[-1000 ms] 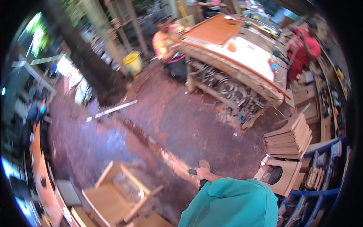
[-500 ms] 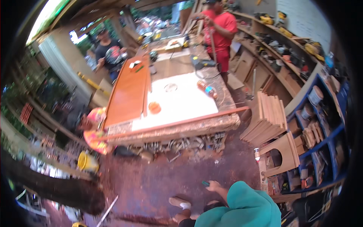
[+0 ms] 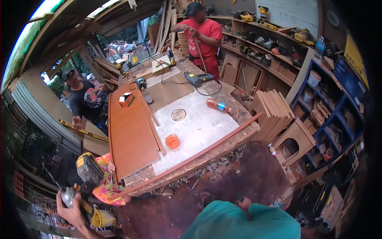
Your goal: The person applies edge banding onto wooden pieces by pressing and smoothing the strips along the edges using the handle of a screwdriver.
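Note:
At the lower left, my left hand is closed around the grey front housing of a yellow-and-black cordless drill. Its battery end is uppermost, and a thin bit slants up to the left. My right hand hangs low in front of my teal shirt, fingers curled round a small dark-green object whose kind I cannot make out. Beyond both hands stands the workbench, with a long reddish wooden strip along its near edge and an orange-brown panel on its left side.
Someone in bright floral clothing is at the bench's near left corner. A dark-shirted person stands farther left; a red-shirted one stands behind. On the bench are a heat gun, a bottle and an orange container. Cut boards stand right.
The view has swung, bringing the bench lower. My left hand has risen into sight with the drill, which barely showed at the lower edge. My right hand appears farther right, still closed on the green object.

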### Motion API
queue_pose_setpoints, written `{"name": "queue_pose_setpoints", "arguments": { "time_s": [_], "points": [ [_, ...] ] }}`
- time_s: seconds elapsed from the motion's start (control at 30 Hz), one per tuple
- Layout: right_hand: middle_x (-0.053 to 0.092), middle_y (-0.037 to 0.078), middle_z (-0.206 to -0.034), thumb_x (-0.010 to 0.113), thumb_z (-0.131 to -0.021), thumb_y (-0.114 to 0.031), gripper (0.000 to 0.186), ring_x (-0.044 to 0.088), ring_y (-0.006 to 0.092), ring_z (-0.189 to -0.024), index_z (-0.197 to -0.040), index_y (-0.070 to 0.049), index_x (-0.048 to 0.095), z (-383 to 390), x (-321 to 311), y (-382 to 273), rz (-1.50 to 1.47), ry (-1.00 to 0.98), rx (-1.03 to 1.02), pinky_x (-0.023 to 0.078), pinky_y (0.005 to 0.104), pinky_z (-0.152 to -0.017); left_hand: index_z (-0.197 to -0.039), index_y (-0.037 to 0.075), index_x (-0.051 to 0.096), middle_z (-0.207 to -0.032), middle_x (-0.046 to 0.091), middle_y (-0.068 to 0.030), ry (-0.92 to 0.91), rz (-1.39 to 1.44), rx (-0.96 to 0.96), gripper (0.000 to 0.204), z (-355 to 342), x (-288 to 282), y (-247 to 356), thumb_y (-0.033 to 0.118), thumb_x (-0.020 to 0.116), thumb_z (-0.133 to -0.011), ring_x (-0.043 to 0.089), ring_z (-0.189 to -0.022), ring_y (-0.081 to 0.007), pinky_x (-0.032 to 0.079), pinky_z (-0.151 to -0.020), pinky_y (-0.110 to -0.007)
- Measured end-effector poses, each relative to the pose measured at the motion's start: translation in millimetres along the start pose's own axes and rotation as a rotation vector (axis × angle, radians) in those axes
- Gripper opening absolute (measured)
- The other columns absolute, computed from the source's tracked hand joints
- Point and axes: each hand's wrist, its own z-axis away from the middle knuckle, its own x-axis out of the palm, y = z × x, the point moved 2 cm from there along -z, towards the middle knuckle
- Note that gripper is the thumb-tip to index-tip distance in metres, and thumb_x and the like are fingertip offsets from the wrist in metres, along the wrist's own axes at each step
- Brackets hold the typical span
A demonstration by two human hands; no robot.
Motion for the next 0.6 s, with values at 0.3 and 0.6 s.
{"name": "queue_pose_setpoints", "arguments": {
  "time_s": [0.3,0.6],
  "points": [
    [0.065,0.027,-0.113,0.066,-0.082,-0.056,0.067,0.06,0.0443,-0.111,-0.121,-0.002,0.061,23,127,-64,0.023,0.048,0.076,0.048,0.0538,-0.094,-0.104,-0.011,0.065,-0.089,0.065,-0.0073,-0.172,0.162,-0.016,0.046,-183,150,-60,0.018,0.077,-0.069,0.058,-0.079,-0.015,0.048,-0.076,-0.028],
    [0.065,0.028,-0.113,0.064,-0.086,-0.056,0.064,0.059,0.0457,-0.112,-0.124,-0.004,0.06,-28,22,-164,-0.308,0.317,0.21,0.047,0.0505,-0.095,-0.107,-0.01,0.067,-0.091,0.07,-0.014,-0.116,-0.057,-0.018,0.054,-257,235,-113,0.023,0.077,-0.065,0.064,-0.081,-0.0192,0.05,-0.079,-0.031]
  ]
}}
